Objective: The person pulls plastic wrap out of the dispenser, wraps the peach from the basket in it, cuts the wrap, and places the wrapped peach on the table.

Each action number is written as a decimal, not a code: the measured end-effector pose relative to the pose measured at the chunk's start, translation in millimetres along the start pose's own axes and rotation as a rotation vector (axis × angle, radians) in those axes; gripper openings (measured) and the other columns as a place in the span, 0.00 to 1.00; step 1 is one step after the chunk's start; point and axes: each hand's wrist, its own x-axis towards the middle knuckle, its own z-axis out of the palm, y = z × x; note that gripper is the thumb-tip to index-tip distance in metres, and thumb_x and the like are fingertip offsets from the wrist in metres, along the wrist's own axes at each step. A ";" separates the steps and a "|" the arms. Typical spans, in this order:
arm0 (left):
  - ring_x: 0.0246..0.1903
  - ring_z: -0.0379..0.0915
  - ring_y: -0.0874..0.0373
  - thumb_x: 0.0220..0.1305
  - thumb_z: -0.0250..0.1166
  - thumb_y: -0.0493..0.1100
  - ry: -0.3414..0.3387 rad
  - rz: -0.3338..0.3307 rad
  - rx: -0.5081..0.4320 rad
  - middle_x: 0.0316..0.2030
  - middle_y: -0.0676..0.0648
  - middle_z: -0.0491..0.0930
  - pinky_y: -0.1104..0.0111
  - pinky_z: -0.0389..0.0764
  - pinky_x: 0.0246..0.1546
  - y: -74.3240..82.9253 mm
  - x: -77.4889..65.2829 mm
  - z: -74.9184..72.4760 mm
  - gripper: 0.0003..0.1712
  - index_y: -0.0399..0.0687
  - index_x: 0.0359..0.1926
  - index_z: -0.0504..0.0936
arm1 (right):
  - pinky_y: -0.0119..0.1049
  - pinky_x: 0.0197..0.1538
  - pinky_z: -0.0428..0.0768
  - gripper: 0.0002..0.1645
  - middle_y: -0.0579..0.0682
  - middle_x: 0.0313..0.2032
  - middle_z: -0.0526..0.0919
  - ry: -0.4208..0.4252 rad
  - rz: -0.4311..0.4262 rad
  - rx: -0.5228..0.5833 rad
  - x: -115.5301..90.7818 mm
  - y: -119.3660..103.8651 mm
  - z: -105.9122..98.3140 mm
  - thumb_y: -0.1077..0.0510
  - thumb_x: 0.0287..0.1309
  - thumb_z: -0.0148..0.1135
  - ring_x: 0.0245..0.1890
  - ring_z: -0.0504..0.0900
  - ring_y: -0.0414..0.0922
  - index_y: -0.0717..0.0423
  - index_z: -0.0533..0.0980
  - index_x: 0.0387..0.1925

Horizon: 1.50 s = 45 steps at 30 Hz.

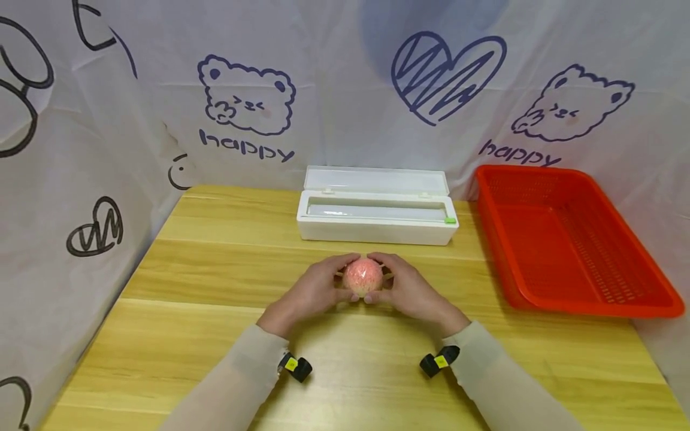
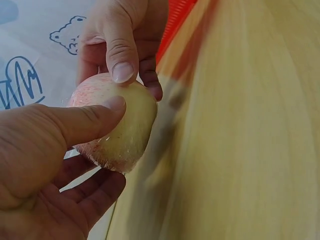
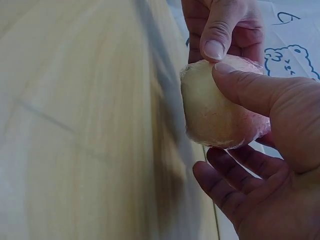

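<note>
In the head view a pink-and-yellow apple (image 1: 363,276) is held between both hands over the middle of the table. Clear plastic film clings to its skin, with wrinkled edges showing in the right wrist view on the apple (image 3: 205,110). My left hand (image 1: 317,288) grips it from the left, thumb across the pale side and fingers beneath, as the left wrist view shows. From the other side my right hand (image 1: 409,291) holds it the same way, its thumb pressing close to the left one. Behind the hands stands a white cling film dispenser (image 1: 377,232), lid raised.
A green slider (image 1: 450,221) sits at the dispenser's right end. To the right stands a red plastic basket (image 1: 514,263) with perforated walls. The wood-grain table (image 1: 215,269) backs onto a white cloth (image 1: 350,90) with drawn bears and hearts.
</note>
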 end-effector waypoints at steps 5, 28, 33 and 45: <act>0.61 0.79 0.50 0.62 0.78 0.37 0.000 0.014 0.023 0.70 0.42 0.75 0.55 0.80 0.64 -3.7 -0.4 3.4 0.44 0.46 0.77 0.69 | 0.50 0.60 0.83 0.48 0.57 0.68 0.73 -0.006 0.011 -0.023 -0.4 2.6 3.0 0.55 0.57 0.81 0.57 0.81 0.51 0.56 0.66 0.75; 0.63 0.79 0.52 0.64 0.77 0.43 0.014 -0.052 0.072 0.68 0.41 0.79 0.57 0.79 0.65 -3.6 -2.5 6.9 0.47 0.46 0.80 0.65 | 0.49 0.62 0.83 0.39 0.61 0.69 0.74 0.018 0.040 0.149 -1.9 9.0 6.8 0.55 0.70 0.70 0.62 0.82 0.55 0.58 0.66 0.77; 0.66 0.77 0.50 0.64 0.77 0.43 0.015 -0.063 0.074 0.69 0.41 0.78 0.56 0.77 0.68 -3.8 -3.3 7.6 0.47 0.46 0.79 0.66 | 0.44 0.60 0.84 0.28 0.59 0.69 0.79 0.108 0.203 0.425 2.6 11.4 11.1 0.46 0.83 0.50 0.62 0.81 0.50 0.57 0.75 0.71; 0.66 0.77 0.50 0.63 0.78 0.41 0.012 -0.049 0.047 0.69 0.41 0.77 0.56 0.76 0.69 -5.8 -2.5 9.3 0.47 0.46 0.79 0.66 | 0.35 0.50 0.85 0.21 0.58 0.61 0.85 0.249 0.348 0.633 5.9 11.4 16.1 0.53 0.80 0.57 0.48 0.84 0.42 0.61 0.83 0.61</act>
